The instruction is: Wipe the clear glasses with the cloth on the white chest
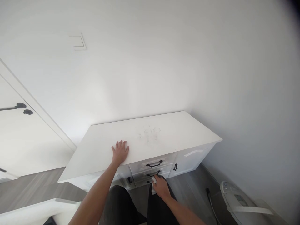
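My left hand (pixel 120 153) lies flat with fingers spread on the white top of a low cabinet (pixel 173 131), near its front edge. To the right of that hand, faint grey ring marks and smudges (pixel 151 133) show on the surface. My right hand (pixel 161 186) is closed around a crumpled white cloth or tissue (pixel 153 186), down by my knee and in front of the drawers. The cabinet front has black drawer handles (pixel 154 163) and a black door handle (pixel 175 167).
At the left is a white door with a black lever handle (pixel 21 105). A white appliance (pixel 241 200) with a carrying handle and a cord stands at the lower right. A white furniture edge (pixel 56 203) is at the lower left. The wall is right behind the cabinet.
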A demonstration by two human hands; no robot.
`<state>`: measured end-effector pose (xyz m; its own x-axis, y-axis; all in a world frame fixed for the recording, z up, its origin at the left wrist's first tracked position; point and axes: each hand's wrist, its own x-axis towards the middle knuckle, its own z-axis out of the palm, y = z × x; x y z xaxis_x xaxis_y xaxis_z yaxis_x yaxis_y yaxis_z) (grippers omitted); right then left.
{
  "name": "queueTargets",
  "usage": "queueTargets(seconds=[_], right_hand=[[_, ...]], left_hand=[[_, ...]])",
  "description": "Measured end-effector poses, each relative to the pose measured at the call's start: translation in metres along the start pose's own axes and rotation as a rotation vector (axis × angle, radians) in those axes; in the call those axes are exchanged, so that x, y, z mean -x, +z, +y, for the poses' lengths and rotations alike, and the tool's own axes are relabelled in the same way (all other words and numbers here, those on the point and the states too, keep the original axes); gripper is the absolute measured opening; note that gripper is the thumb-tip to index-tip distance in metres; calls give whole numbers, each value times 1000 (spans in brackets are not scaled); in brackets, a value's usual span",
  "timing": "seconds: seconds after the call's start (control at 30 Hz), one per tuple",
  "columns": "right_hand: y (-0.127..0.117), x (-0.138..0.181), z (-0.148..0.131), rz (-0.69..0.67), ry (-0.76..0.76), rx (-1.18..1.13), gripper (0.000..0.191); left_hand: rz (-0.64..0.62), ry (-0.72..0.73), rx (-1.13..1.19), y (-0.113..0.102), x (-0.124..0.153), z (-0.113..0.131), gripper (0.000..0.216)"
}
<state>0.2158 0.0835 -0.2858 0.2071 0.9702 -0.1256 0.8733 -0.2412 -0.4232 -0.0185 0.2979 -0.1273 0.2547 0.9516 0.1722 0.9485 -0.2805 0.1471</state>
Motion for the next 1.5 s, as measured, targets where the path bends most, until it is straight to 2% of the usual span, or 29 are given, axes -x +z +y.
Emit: queueTargets(seconds=[1.5], right_hand=[[-1, -2, -2, -12, 13, -25, 29]], left_hand=[[13, 1, 1, -4, 1, 2, 52]])
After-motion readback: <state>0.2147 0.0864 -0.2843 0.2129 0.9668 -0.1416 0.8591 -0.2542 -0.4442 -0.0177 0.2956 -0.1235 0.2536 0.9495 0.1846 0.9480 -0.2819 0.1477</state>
